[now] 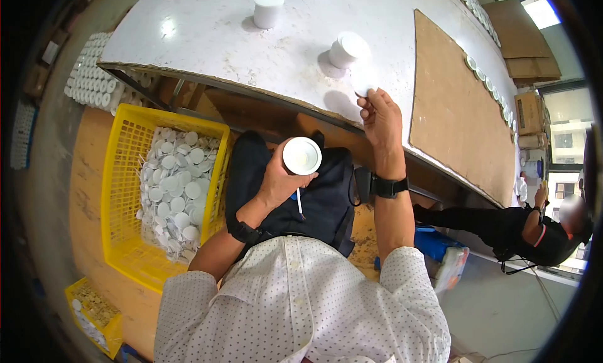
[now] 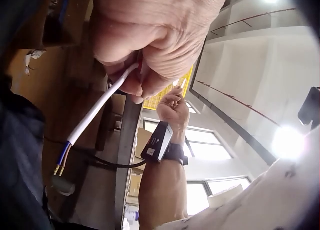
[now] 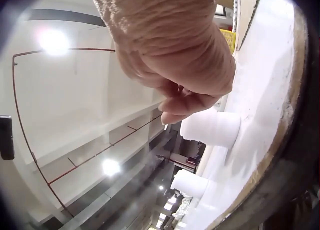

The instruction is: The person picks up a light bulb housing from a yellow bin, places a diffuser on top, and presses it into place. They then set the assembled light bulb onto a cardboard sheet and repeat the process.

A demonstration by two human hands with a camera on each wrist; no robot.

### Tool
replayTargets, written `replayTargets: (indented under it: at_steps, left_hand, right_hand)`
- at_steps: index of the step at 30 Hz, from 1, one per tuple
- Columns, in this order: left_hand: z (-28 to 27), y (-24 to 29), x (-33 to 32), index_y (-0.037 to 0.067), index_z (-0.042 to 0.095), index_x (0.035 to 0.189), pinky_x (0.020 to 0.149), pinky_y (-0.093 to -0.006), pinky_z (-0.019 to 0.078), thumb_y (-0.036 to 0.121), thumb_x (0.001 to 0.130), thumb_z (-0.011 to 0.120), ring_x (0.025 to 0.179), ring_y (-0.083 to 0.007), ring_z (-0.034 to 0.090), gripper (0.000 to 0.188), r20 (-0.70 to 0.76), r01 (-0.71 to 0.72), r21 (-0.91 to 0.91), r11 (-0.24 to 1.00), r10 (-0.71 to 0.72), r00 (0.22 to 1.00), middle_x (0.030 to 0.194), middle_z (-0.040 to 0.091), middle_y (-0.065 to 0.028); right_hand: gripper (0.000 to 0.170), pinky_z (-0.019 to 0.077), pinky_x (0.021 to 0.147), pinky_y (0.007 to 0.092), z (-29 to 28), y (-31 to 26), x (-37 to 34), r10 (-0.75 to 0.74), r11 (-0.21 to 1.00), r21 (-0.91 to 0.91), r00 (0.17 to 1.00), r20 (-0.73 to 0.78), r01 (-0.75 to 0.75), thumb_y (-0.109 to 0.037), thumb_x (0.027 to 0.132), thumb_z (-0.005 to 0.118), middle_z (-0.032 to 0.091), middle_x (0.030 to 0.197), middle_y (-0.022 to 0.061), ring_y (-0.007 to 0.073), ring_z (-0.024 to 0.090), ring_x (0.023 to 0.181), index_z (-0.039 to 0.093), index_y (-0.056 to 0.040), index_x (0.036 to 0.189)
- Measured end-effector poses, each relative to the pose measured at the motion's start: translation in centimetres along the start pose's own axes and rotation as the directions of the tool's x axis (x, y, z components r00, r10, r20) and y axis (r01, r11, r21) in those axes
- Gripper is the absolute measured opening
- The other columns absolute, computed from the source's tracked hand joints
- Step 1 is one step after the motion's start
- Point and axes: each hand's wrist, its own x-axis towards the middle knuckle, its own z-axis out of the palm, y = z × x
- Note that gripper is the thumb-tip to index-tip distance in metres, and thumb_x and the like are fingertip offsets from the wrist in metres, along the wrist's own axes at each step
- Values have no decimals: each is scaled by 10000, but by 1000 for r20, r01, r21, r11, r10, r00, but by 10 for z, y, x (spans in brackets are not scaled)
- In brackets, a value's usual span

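Observation:
My left hand (image 1: 279,178) grips a round white lamp housing (image 1: 302,156) over my lap, its open face turned up. From the housing hangs a white cable (image 2: 102,107) with bare-tipped blue and brown wires, seen below the fingers in the left wrist view. Above the table's near edge, my right hand (image 1: 383,121) pinches a thin white disc (image 1: 364,81) between thumb and fingers. Just beyond that disc stands a white cylindrical stack (image 1: 348,49). In the right wrist view the stack (image 3: 212,128) is beside the fingertips, and most of the disc is hidden.
Another white cylinder (image 1: 269,11) stands farther back on the white table (image 1: 188,33). A brown cardboard sheet (image 1: 461,112) covers the table's right part. To my left is a yellow crate (image 1: 119,193) of white round lamp parts (image 1: 179,193). A person (image 1: 527,231) is at the far right.

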Motion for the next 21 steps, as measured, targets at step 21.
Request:
replayTargets:
  at_steps: [21]
  left_hand:
    - [12,-8,12,1,348,1220,886,-293,416,-3,643,714,1042,-178,494,683,5,-180,312,933,188,982,1127,491,-113]
  right_hand:
    - [117,371,471,175,-54,68,-78,152,988,-36,988,15,-151,-139,847,553,576,691,26,62,513,554,563,-23,859]
